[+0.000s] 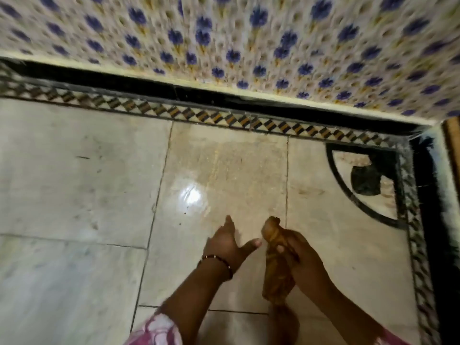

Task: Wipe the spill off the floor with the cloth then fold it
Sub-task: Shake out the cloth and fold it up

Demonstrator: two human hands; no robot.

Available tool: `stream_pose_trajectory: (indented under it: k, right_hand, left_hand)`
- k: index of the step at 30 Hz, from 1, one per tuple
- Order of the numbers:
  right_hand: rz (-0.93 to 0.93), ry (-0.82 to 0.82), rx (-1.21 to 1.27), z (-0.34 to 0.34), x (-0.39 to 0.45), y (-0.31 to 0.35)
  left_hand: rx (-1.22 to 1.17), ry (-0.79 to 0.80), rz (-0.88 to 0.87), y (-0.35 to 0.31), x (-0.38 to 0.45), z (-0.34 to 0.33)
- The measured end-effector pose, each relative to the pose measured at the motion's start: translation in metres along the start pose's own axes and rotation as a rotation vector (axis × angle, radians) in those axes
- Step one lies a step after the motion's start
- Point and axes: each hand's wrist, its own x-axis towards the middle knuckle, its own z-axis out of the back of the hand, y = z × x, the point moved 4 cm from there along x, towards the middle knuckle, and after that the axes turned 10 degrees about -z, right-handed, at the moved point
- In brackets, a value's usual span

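Two hands above a pale tiled floor (74, 185).
The right hand (298, 255) grips a bunched brown cloth (276, 277) upright; the left hand (225, 245) is open, fingers spread, just beside it.

Cloth (277, 270) middle under right hand (298, 255), patterned fabric (249, 33) motion-blurred

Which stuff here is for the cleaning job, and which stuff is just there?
For the job:
- brown cloth, bunched in the right hand
- left hand, open and empty
- wet shiny patch on the floor tile

Just there:
- flowered bedsheet hanging at the top
- patterned floor border
- bracelet on the left wrist
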Motion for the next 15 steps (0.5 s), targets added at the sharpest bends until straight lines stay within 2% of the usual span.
stream_pose_trajectory:
  k: [3,9,12,15]
  right_hand:
    - [0.066,0.031,0.113,0.050,-0.089,0.056]
    - [0.303,0.013,0.117,0.172,-0.258,0.173]
    - [0.431,-0.064,0.171,0.225,-0.334,0.222]
    - [0.506,-0.128,0.293,0.268,-0.398,0.248]
  left_hand:
    - [-0.333,-0.185,0.052,-0.066,-0.093,0.014]
    - [-0.824,-0.303,-0.195,-0.217,-0.293,0.061]
    - [-0.838,-0.356,-0.335,-0.275,-0.369,0.082]
    - [-0.646,-0.497,-0.561,-0.312,-0.431,0.095]
